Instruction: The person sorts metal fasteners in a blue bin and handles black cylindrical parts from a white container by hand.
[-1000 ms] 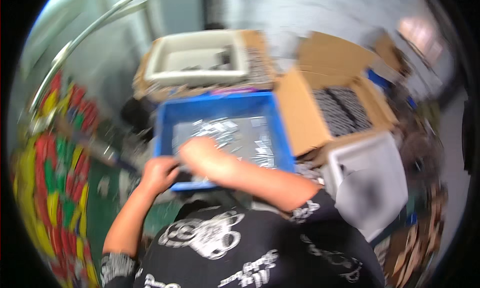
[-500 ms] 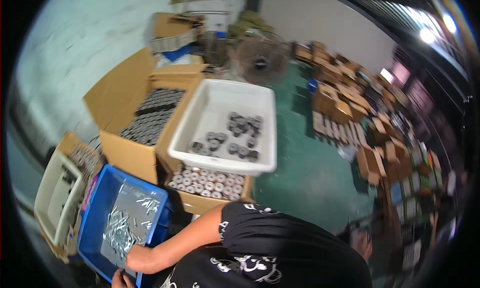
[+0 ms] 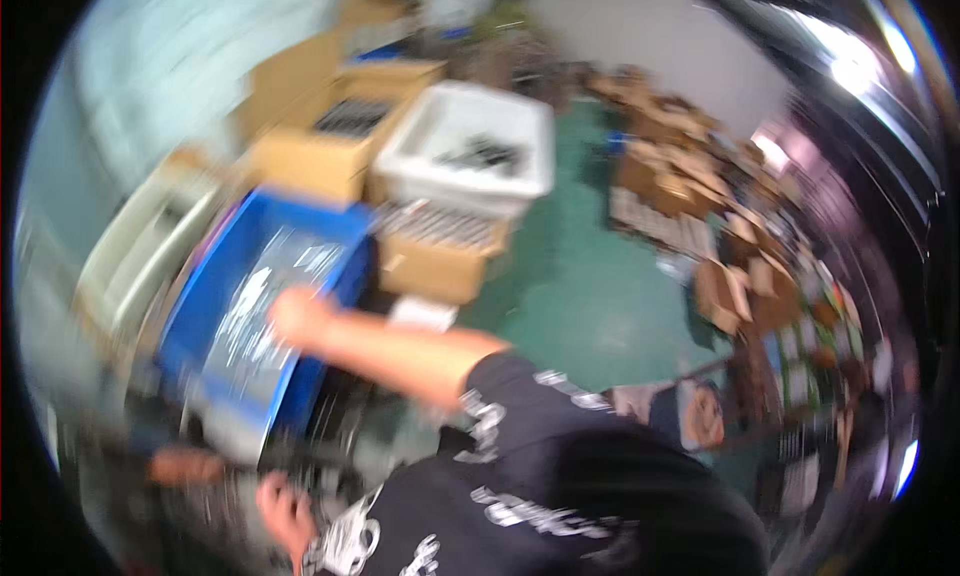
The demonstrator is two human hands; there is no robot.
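Note:
My right hand (image 3: 300, 318) reaches over the blue bin (image 3: 345, 238), down at a heap of thin silvery metal pins (image 3: 240, 316). Motion smears its fingers, and whether they hold any pins does not show. Lower in the picture, beside the near end of the bin, is my left hand (image 3: 286, 508), with a band at the wrist. Its fingers look curled; blur hides what is in them. A brownish-orange shape (image 3: 187, 466) lies left of that hand, too blurred to name.
Beyond the bin stand a white tub (image 3: 405, 181) with dark round parts, an open carton (image 3: 300, 166), and a carton of pale-topped cylinders (image 3: 430, 266). A cream tray (image 3: 150, 236) sits at the left. Cartons (image 3: 670, 176) line the green floor's right side.
The view has swung, so bin and cartons sit differently and everything is blurred. My right hand is farther up the bin, over the pins. More of my left hand shows.

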